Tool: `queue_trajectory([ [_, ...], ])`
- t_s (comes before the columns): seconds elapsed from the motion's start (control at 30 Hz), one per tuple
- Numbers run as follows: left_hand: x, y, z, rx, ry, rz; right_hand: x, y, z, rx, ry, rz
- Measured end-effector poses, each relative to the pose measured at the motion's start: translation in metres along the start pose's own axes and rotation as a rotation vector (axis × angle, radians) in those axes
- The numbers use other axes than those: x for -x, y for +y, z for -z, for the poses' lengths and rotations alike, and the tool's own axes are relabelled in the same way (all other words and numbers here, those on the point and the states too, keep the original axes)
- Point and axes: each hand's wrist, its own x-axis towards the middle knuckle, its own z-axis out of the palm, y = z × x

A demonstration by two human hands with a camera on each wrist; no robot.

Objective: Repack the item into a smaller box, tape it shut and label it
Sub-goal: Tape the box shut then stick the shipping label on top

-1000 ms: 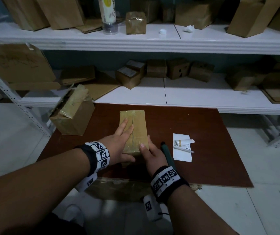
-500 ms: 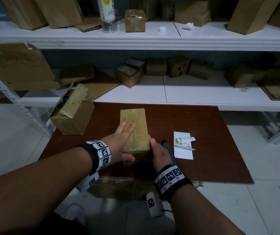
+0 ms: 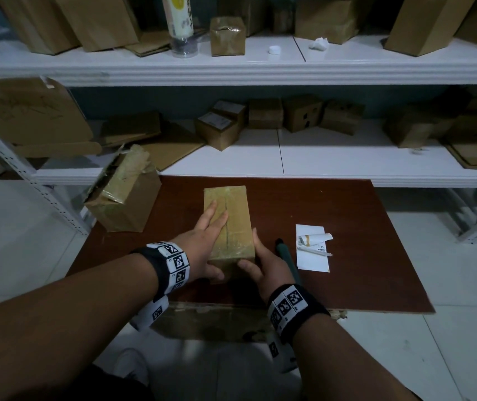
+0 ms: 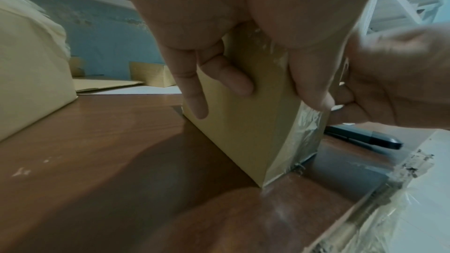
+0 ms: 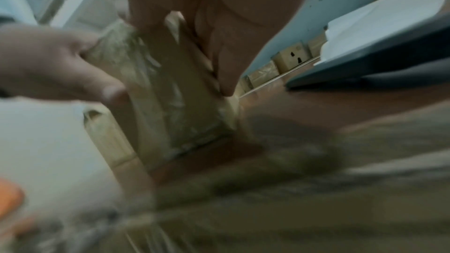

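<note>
A small brown box (image 3: 236, 209), wrapped in shiny tape, lies lengthwise in the middle of the brown board (image 3: 347, 212). My left hand (image 3: 205, 235) rests flat on its top left with straight fingers, and its thumb sits on the near end; the left wrist view shows other fingers hanging down the box's left side (image 4: 243, 132). My right hand (image 3: 266, 264) is at the near right corner, thumb pressed on the near end face and fingers lying along the right side. The right wrist view is blurred but shows the crinkled tape on that end (image 5: 165, 103).
A white label sheet (image 3: 312, 259) with a curled strip on it lies right of the box. A dark green tool (image 3: 285, 253) lies beside my right hand. A larger opened box (image 3: 124, 198) stands at the board's left. Shelves (image 3: 318, 157) behind hold several boxes.
My right hand has slid from the box's top near corner down onto its near end and right side. The left hand stays on top.
</note>
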Motion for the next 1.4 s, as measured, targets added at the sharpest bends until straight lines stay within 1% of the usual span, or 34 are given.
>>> queue_trajectory([
  [0.27, 0.000, -0.001, -0.002, 0.012, 0.015, -0.009, 0.009, -0.003, 0.008, 0.033, -0.021, 0.002],
  [0.4, 0.002, 0.001, 0.000, 0.010, 0.018, -0.008, 0.013, -0.002, 0.014, 0.114, -0.014, 0.025],
  [0.6, 0.005, 0.004, 0.000, -0.014, 0.031, 0.012, 0.016, 0.001, 0.019, 0.148, -0.005, 0.056],
  [0.73, 0.006, 0.006, 0.001, -0.034, 0.029, 0.012, 0.016, 0.000, 0.029, 0.040, 0.109, -0.032],
  [0.9, 0.008, 0.004, 0.011, -0.091, -0.028, -0.025, 0.009, 0.002, 0.041, -0.132, 0.400, -0.148],
  [0.97, 0.006, 0.000, 0.015, -0.121, -0.042, -0.044, 0.004, 0.006, 0.041, -0.215, 0.477, -0.208],
  [1.03, 0.005, -0.003, 0.019, -0.160, -0.064, -0.054, 0.002, 0.010, 0.041, -0.306, 0.513, -0.249],
  [1.17, 0.003, -0.004, 0.025, -0.299, -0.083, -0.074, 0.002, 0.010, 0.045, -0.318, 0.546, -0.231],
  [1.23, 0.004, -0.003, 0.026, -0.313, -0.103, -0.056, 0.002, 0.012, 0.046, -0.328, 0.532, -0.262],
  [1.27, 0.004, -0.002, 0.027, -0.280, -0.115, -0.045, 0.002, 0.012, 0.046, -0.328, 0.520, -0.280],
  [1.33, 0.004, 0.003, 0.032, -0.131, -0.112, -0.006, 0.003, 0.014, 0.048, -0.317, 0.508, -0.306],
  [1.4, 0.001, 0.016, 0.036, 0.010, -0.046, 0.066, 0.004, 0.018, 0.051, -0.283, 0.512, -0.327],
])
